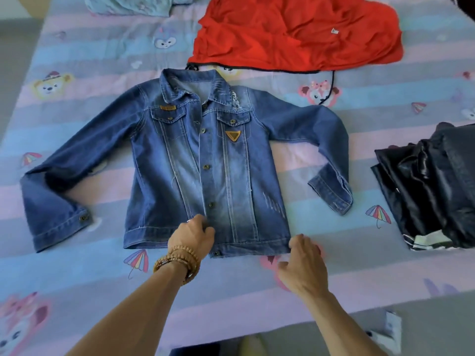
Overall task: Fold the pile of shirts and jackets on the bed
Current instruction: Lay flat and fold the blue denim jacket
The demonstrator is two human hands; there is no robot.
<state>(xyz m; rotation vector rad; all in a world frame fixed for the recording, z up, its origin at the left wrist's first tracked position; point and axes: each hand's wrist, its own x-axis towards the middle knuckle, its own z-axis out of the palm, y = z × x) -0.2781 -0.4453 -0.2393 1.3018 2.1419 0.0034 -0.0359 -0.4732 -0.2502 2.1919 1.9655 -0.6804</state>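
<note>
A blue denim jacket [205, 160] lies front-up and buttoned on the bed [77, 73], which wears a pastel striped sheet with cartoon animals; its left sleeve spreads out and bends toward the near edge. At the far left corner sits a crumpled pale blue garment [133, 5]. The left hand [191, 238] (a beaded bracelet [177, 263] wraps its wrist) rests on the jacket's hem near the button placket, fingers curled onto the denim. Beyond the collar, a red garment [295, 32] lies rumpled at the far side. The right hand [303, 265] touches the hem's right corner, fingers loosely bent; whether it pinches the cloth I cannot tell. At the right edge lies a dark, shiny folded garment [431, 183].
</note>
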